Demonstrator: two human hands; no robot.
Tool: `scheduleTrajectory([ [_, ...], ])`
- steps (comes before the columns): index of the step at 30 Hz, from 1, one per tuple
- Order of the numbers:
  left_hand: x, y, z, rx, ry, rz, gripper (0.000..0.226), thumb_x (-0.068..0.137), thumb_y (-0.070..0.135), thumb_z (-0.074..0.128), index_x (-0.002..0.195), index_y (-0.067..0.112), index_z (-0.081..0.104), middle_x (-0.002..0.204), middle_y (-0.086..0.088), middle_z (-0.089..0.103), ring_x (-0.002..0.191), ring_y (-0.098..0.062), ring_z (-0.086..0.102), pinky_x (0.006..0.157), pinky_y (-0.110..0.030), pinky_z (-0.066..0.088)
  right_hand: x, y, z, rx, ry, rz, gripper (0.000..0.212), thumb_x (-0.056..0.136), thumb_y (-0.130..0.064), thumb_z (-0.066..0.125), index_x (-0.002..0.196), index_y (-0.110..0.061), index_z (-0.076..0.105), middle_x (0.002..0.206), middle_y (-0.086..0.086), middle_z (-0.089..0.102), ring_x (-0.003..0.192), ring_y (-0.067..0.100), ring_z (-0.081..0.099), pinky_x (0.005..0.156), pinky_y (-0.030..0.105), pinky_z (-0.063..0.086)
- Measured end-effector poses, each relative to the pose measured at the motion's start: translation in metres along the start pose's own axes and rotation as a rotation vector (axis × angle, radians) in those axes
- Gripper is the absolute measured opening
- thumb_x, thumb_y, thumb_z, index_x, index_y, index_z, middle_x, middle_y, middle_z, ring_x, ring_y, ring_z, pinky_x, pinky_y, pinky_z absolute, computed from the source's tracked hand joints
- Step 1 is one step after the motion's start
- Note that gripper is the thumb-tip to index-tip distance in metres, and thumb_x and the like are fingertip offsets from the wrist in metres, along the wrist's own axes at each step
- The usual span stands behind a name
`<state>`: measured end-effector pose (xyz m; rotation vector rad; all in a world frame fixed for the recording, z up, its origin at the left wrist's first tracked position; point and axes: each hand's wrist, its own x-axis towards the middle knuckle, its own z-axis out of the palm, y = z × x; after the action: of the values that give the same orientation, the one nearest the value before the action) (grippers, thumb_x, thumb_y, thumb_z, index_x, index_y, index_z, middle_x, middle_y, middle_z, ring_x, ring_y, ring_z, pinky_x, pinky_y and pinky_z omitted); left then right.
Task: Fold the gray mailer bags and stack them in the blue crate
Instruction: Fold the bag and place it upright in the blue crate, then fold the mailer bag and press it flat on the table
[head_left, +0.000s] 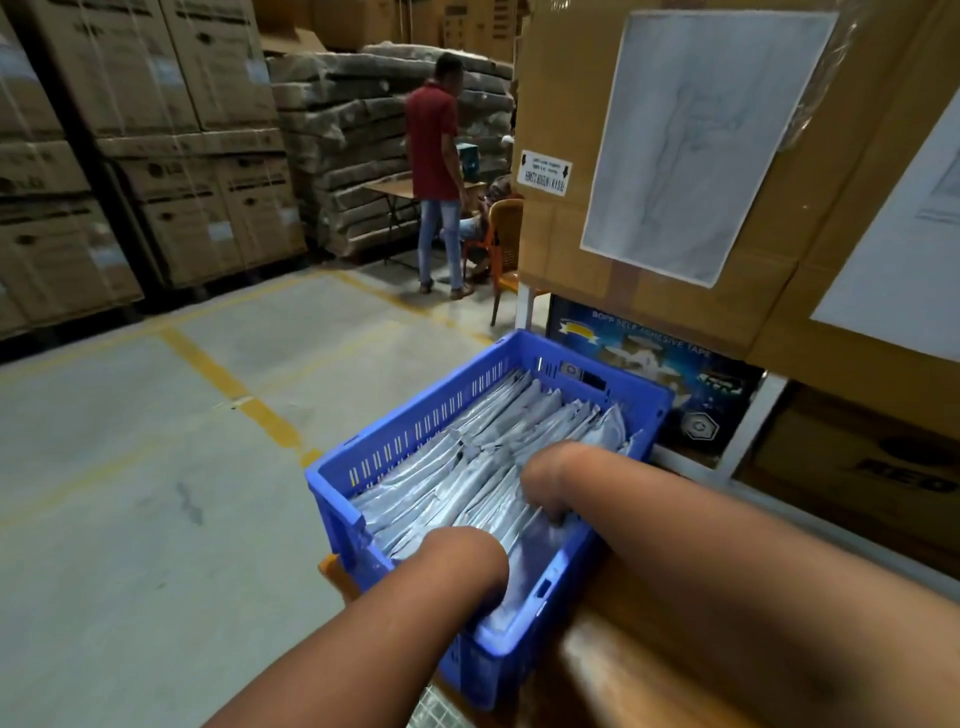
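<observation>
On my far left the boxed pallets (130, 156) stand well apart across the yellow floor line (234, 389), out of the working area. Nearer, a person in a red shirt (434, 140) stands at a table with their back to me, clear of my reach.

My left hand (467, 551) is plunged wrist-first into the near end of the blue crate (415, 415); the fingers are hidden under the wrist, so I cannot tell whether they are spread or closed on anything. I judge I hold it there to press the near end of the pile flat against the crate wall.

The gray mailer bags (493, 457) lie folded in the crate, packed in long overlapping rows running away from me, filling most of it. They sit directly under and ahead of both hands.

My right hand (550, 478) dips in just beyond the left, fingertips buried among the bags; its grip is hidden too. The crate sits beside the tape carton (675, 374), under the stacked cardboard boxes (649, 260), close enough that I stack without stepping.
</observation>
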<state>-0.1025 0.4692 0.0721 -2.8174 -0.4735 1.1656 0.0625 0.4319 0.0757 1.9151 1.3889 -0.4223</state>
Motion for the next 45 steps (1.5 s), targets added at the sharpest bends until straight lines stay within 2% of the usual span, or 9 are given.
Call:
scheduleTrajectory([
  [4,0.002,-0.005,0.003,-0.004,0.071,-0.014,0.020,0.086,0.021,0.078,0.078,0.018,0.060,0.081,-0.001,0.057,0.095,-0.032,0.067,0.086,-0.041,0.055,-0.004,0.004,-0.008,-0.062,0.084,0.006,0.033,0.082,-0.028,0.088,0.111,-0.017,0.076,0.086,-0.005,0.060,0.084,0.028,0.064,0.079,0.041,0.061],
  [7,0.003,-0.006,0.003,-0.011,0.074,-0.040,0.011,0.086,0.022,0.077,0.085,0.018,0.067,0.083,0.000,0.059,0.092,-0.031,0.065,0.087,-0.041,0.056,-0.004,-0.004,-0.003,-0.080,0.043,0.000,0.033,0.085,-0.022,0.088,0.114,-0.013,0.076,0.082,-0.005,0.057,0.074,0.024,0.060,0.072,0.038,0.055],
  [12,0.008,-0.007,0.001,-0.069,0.045,-0.061,0.026,0.084,0.037,0.084,0.084,0.020,0.064,0.081,0.001,0.058,0.092,-0.029,0.064,0.090,-0.040,0.056,-0.006,-0.010,0.012,0.033,0.074,0.022,0.036,0.089,-0.025,0.083,0.122,-0.015,0.072,0.114,0.003,0.070,0.083,0.026,0.065,0.064,0.037,0.051],
  [18,0.005,0.003,-0.021,-0.111,0.427,-0.005,0.039,0.083,0.051,0.079,0.109,0.024,0.071,0.104,0.001,0.070,0.101,-0.028,0.071,0.076,-0.038,0.054,-0.053,0.016,0.009,0.323,0.235,0.043,0.022,0.088,-0.037,0.079,0.106,-0.028,0.072,0.091,-0.007,0.066,0.089,0.024,0.064,0.068,0.032,0.049],
  [22,-0.008,0.034,-0.062,-0.123,0.663,0.098,0.033,0.092,0.047,0.067,0.116,0.025,0.068,0.117,-0.004,0.071,0.105,-0.030,0.070,0.083,-0.041,0.058,-0.110,0.032,0.021,0.416,0.370,0.115,0.031,0.093,-0.037,0.071,0.124,-0.033,0.068,0.122,-0.002,0.069,0.111,0.026,0.065,0.092,0.046,0.056],
  [28,-0.031,0.125,-0.102,-0.059,0.891,0.332,0.042,0.089,0.046,0.068,0.125,0.027,0.061,0.125,0.000,0.058,0.113,-0.025,0.060,0.094,-0.044,0.055,-0.225,0.060,0.096,0.604,0.612,0.356,0.035,0.094,-0.046,0.067,0.124,-0.031,0.057,0.120,0.000,0.058,0.111,0.026,0.061,0.092,0.047,0.054],
  [36,-0.054,0.328,-0.069,0.086,0.736,0.689,0.068,0.091,0.054,0.068,0.150,0.030,0.047,0.146,-0.003,0.049,0.133,-0.029,0.053,0.106,-0.048,0.051,-0.354,0.028,0.300,0.892,0.515,0.729,0.063,0.095,-0.053,0.061,0.152,-0.029,0.043,0.147,0.008,0.050,0.132,0.034,0.052,0.106,0.055,0.050],
  [41,-0.056,0.430,-0.010,0.184,0.578,0.819,0.078,0.089,0.055,0.069,0.157,0.033,0.038,0.152,-0.003,0.047,0.135,-0.030,0.050,0.109,-0.049,0.049,-0.408,-0.013,0.430,0.973,0.345,0.887,0.067,0.099,-0.064,0.055,0.155,-0.030,0.041,0.157,0.010,0.040,0.142,0.036,0.044,0.113,0.055,0.044],
  [45,-0.055,0.496,0.013,0.178,0.538,0.864,0.073,0.088,0.054,0.070,0.153,0.033,0.042,0.146,-0.002,0.050,0.130,-0.029,0.052,0.104,-0.046,0.051,-0.448,-0.026,0.495,0.962,0.378,1.008,0.058,0.101,-0.057,0.057,0.151,-0.029,0.049,0.160,0.008,0.040,0.144,0.034,0.043,0.118,0.051,0.042],
])
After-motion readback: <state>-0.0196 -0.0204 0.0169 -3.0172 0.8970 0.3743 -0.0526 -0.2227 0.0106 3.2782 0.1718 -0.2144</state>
